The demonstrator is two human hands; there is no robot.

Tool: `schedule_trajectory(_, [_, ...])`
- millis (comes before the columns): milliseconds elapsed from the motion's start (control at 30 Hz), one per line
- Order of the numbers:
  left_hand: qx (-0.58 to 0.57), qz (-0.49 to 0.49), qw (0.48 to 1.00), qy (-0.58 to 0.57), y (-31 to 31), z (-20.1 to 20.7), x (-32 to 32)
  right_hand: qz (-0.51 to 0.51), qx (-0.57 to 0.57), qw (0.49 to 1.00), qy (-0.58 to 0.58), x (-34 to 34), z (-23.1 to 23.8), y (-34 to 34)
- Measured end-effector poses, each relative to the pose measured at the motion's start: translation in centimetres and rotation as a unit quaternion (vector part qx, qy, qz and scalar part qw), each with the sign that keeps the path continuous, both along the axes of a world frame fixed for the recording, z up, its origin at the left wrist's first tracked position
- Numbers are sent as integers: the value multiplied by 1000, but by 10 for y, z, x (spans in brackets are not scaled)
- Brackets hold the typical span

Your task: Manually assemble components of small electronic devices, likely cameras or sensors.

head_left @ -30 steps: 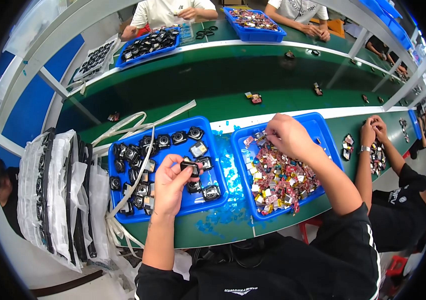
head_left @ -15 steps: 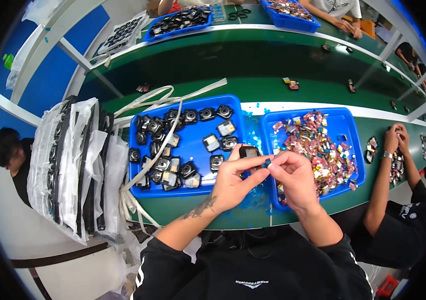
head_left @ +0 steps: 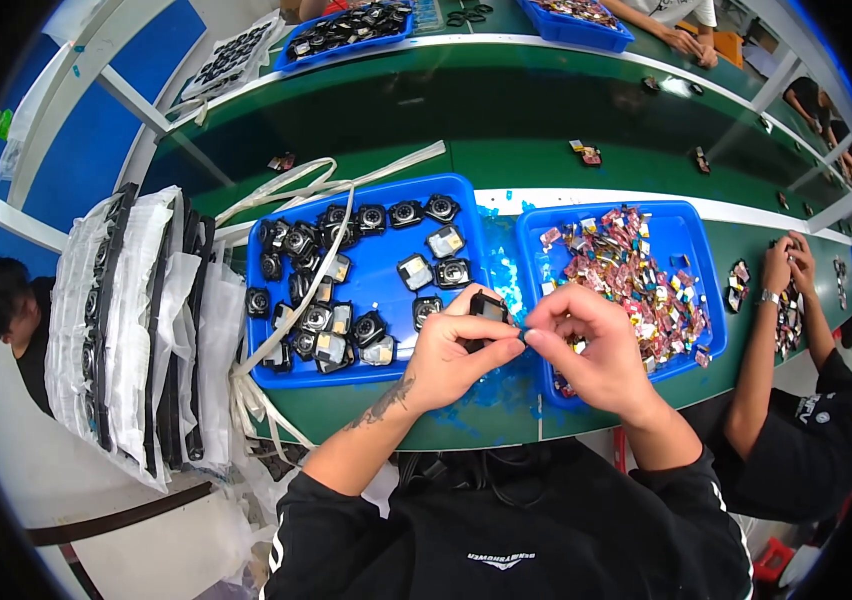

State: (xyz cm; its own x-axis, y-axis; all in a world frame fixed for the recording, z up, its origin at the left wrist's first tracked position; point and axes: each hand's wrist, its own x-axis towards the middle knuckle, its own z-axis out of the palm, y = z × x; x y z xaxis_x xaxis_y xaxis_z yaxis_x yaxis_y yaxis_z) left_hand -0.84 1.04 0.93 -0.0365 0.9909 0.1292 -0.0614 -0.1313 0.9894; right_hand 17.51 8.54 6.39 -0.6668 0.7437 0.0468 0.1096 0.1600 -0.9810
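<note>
My left hand (head_left: 454, 352) is closed around a small black device casing (head_left: 487, 309), its thumb and forefinger pointing to the right. Close beside those fingertips, my right hand (head_left: 591, 345) pinches thumb and forefinger together. A small blue piece (head_left: 521, 325) shows at the pinch, partly hidden by the fingers. Behind my left hand stands a blue tray (head_left: 386, 285) with several black camera-like casings (head_left: 370, 327). A second blue tray (head_left: 694, 212), behind my right hand, holds a heap of small pink, gold and blue parts (head_left: 636, 285).
Scraps of blue film (head_left: 476, 400) lie on the green bench (head_left: 416, 425) between the trays. White straps (head_left: 321, 265) cross the left tray. Stacked wrapped trays (head_left: 121, 335) stand at far left. A co-worker's hands (head_left: 788, 265) work at right; others sit across the bench.
My right hand's fingers have shifted slightly left against my left fingertips, and the blue piece shows less. The whole view has moved a little. The black casing stays in my left hand.
</note>
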Motion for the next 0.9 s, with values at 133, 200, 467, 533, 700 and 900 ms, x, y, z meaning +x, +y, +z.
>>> schedule_trajectory(133, [46, 18, 995, 82, -2, 4, -2, 34, 90, 995, -42, -3, 5, 3])
schedule_trajectory(200, [26, 9, 997, 71, -3, 10, -1, 42, 119, 990, -61, -4, 8, 3])
schedule_trajectory(467, [-74, 45, 996, -19, 0, -7, -1, 29, 434, 898, -63, -12, -19, -2])
schedule_trajectory(533, [-83, 56, 995, -29, 3, -6, -4, 33, 397, 915, -60, -8, -22, -2])
schedule_trajectory(700, [-116, 17, 993, 28, 3, 1, -8, -74, 197, 974, -81, -8, -24, 8])
schedule_trajectory(900, [-132, -40, 978, -155, 2, 1, -4, -14, 12, 1000, 24, -6, -29, 9])
